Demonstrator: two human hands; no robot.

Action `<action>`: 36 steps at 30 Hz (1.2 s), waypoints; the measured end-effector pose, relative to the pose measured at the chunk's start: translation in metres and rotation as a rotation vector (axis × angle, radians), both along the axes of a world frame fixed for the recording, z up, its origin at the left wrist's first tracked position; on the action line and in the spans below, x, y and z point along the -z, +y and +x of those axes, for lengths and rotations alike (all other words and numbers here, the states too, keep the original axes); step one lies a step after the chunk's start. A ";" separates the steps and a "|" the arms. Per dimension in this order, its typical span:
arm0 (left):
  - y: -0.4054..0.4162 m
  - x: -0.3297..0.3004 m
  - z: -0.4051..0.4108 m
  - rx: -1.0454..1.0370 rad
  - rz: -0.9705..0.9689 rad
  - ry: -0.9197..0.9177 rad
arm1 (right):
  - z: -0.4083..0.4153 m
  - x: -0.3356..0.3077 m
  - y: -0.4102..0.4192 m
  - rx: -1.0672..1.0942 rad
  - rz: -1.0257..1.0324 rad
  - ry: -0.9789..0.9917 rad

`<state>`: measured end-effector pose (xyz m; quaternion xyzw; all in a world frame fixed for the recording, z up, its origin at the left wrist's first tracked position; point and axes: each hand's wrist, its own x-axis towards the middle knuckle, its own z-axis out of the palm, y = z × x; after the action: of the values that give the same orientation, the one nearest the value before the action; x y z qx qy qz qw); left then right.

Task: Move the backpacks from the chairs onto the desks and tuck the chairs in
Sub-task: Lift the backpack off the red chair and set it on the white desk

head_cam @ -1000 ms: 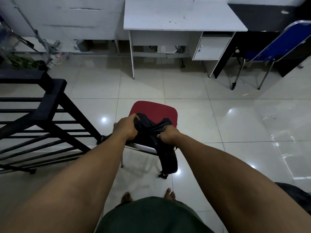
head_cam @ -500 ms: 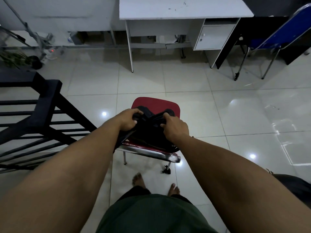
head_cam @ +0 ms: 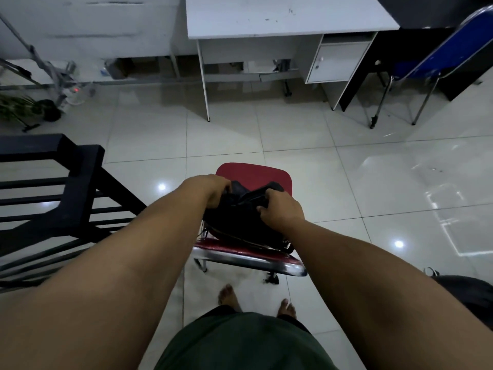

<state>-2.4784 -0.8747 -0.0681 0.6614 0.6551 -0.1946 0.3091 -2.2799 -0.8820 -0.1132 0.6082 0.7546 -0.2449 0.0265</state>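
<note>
A black backpack point(head_cam: 240, 222) lies over the red chair point(head_cam: 253, 174) with a chrome frame, just in front of me. My left hand point(head_cam: 210, 189) grips the bag's left top edge. My right hand point(head_cam: 280, 209) grips its right top edge. The bag covers most of the seat; only the far red edge and the near red back rail show. A white desk point(head_cam: 280, 20) with a small cupboard stands ahead across the tiled floor.
A black metal railing point(head_cam: 66, 188) runs along my left. A blue folding chair point(head_cam: 440, 57) stands at the far right beside a black desk. Another dark bag point(head_cam: 469, 292) lies at the right edge. A plant and stand legs sit far left.
The backpack no longer hangs down behind the chair's back; it is now gathered up on the seat in both hands. The view has moved closer to the chair and desk.
</note>
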 end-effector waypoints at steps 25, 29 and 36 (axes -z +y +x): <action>0.016 0.044 0.054 0.222 0.435 0.008 | 0.024 -0.004 0.022 0.006 0.047 -0.180; 0.025 0.033 0.076 0.175 0.533 -0.009 | 0.043 -0.016 0.034 0.045 0.080 -0.164; 0.042 0.016 0.143 0.006 0.605 -0.048 | 0.095 -0.036 0.066 0.121 0.130 -0.088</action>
<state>-2.3353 -0.8327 -0.0840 0.7298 0.6739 0.0241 0.1129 -2.1850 -0.8163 -0.0771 0.6631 0.7290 -0.1698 0.0053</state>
